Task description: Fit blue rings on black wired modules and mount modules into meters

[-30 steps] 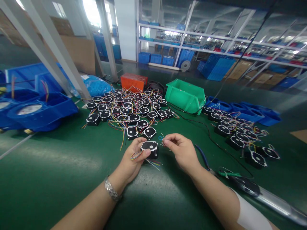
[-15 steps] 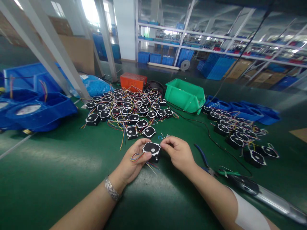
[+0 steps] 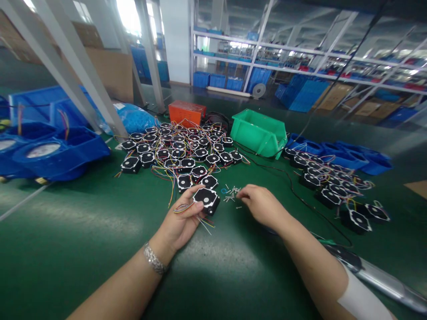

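Beside the screws [image 3: 232, 192], my left hand [image 3: 180, 222] clamps a black unit [image 3: 204, 200] that a slackening thumb [image 3: 196, 207] could drop; whether my right hand [image 3: 263, 205] pinches anything, I cannot tell.

This was a factory workshop: dozens of matching wired black units [image 3: 178, 146] crowded toward the far edge of a green work surface [image 3: 100, 249], and beyond stood long metal racks [image 3: 259, 46], blue crates [image 3: 217, 81], cardboard boxes [image 3: 333, 97] and a pale pillar [image 3: 175, 44].
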The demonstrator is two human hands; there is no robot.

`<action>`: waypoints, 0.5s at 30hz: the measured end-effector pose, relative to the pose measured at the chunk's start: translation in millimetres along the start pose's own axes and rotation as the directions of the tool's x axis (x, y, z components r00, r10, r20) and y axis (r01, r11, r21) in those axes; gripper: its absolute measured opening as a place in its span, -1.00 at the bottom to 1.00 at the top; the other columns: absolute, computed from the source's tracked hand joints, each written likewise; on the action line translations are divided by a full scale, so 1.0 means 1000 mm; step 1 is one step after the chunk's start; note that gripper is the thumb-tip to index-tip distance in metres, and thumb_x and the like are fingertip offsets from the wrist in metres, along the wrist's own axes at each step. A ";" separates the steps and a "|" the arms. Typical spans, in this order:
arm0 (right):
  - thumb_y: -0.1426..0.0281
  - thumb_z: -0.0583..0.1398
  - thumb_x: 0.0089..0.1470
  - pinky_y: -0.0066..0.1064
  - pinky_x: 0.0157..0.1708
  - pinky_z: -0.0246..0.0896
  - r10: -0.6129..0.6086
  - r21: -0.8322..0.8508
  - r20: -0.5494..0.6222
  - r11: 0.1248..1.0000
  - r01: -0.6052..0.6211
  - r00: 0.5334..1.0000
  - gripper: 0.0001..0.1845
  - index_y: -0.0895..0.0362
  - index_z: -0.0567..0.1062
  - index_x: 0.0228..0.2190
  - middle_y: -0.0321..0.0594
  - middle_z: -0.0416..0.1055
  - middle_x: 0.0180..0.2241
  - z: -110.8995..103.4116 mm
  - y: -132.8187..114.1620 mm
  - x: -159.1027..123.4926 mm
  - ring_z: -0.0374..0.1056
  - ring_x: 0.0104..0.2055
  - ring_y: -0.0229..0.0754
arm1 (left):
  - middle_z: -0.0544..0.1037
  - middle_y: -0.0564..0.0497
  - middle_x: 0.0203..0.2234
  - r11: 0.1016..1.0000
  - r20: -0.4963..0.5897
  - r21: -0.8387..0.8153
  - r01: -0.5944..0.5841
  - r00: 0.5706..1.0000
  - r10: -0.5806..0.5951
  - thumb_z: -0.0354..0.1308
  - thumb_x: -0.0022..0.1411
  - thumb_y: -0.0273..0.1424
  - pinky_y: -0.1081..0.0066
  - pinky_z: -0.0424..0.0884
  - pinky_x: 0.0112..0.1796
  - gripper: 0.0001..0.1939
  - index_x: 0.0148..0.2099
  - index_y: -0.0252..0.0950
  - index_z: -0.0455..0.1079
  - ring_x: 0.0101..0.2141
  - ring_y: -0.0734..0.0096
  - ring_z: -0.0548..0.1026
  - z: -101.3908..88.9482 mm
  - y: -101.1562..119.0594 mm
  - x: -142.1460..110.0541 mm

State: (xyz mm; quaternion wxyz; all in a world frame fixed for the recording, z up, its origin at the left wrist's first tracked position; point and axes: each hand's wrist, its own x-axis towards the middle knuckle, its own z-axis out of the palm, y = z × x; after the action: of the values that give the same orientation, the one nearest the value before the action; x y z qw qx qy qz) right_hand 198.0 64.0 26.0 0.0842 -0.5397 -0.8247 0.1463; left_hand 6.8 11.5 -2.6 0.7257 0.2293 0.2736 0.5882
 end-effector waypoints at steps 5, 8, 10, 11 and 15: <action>0.53 0.18 -0.18 -0.54 -0.46 -0.06 0.002 -0.158 0.185 0.987 0.028 0.983 -0.97 0.20 0.42 -0.53 -0.23 0.28 -0.46 0.009 0.014 0.004 0.18 -0.43 -0.33 | 0.46 0.04 -0.34 0.997 -0.070 0.005 0.081 0.994 -0.081 0.16 -0.12 -0.60 0.53 0.32 -0.34 -0.56 -0.11 -0.25 0.32 -0.35 0.51 0.41 0.000 -0.002 0.000; 0.57 0.11 -0.12 -0.55 -0.45 -0.07 -0.043 -0.130 0.171 0.989 0.066 0.984 -0.91 0.25 0.35 -0.60 -0.21 0.26 -0.49 0.017 0.011 0.007 0.14 -0.45 -0.36 | 0.48 0.00 -0.36 0.989 -0.105 0.032 0.146 0.984 -0.142 0.17 -0.12 -0.57 0.43 0.33 -0.33 -0.58 -0.12 -0.28 0.32 -0.38 0.46 0.43 -0.002 -0.004 0.001; 0.58 0.08 -0.09 -0.57 -0.45 -0.07 -0.031 -0.049 0.117 0.998 0.037 0.993 -0.91 0.25 0.33 -0.57 -0.23 0.27 -0.49 0.019 0.008 0.009 0.13 -0.45 -0.38 | 0.48 -0.01 -0.38 0.985 -0.121 0.052 0.166 0.980 -0.159 0.19 -0.12 -0.55 0.42 0.33 -0.35 -0.62 -0.16 -0.31 0.34 -0.41 0.45 0.43 -0.002 -0.005 0.001; 0.57 0.07 -0.08 -0.57 -0.44 -0.06 -0.011 0.027 0.077 1.000 0.009 0.997 -0.93 0.24 0.34 -0.53 -0.25 0.27 -0.48 0.018 0.005 0.009 0.13 -0.44 -0.38 | 0.48 -0.01 -0.40 0.984 -0.128 0.063 0.168 0.979 -0.159 0.20 -0.13 -0.55 0.43 0.33 -0.36 -0.64 -0.18 -0.32 0.35 -0.42 0.45 0.43 -0.003 -0.005 0.001; 0.51 0.07 -0.05 -0.59 -0.38 0.04 0.062 0.462 -0.025 0.886 -0.044 0.998 -0.86 0.20 0.36 -0.36 -0.31 0.29 -0.45 0.014 -0.011 0.006 0.18 -0.42 -0.42 | 0.46 0.03 -0.50 0.983 -0.109 0.103 0.155 0.984 -0.143 0.24 -0.18 -0.56 0.48 0.30 -0.43 -0.66 -0.25 -0.34 0.34 -0.49 0.49 0.41 -0.001 -0.005 0.000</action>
State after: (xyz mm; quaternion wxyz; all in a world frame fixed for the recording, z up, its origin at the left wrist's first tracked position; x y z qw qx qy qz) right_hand 182.2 63.0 15.9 0.2218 -0.5294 -0.7496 0.3296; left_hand 9.4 10.9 -6.6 0.7389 0.2181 0.3589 0.5268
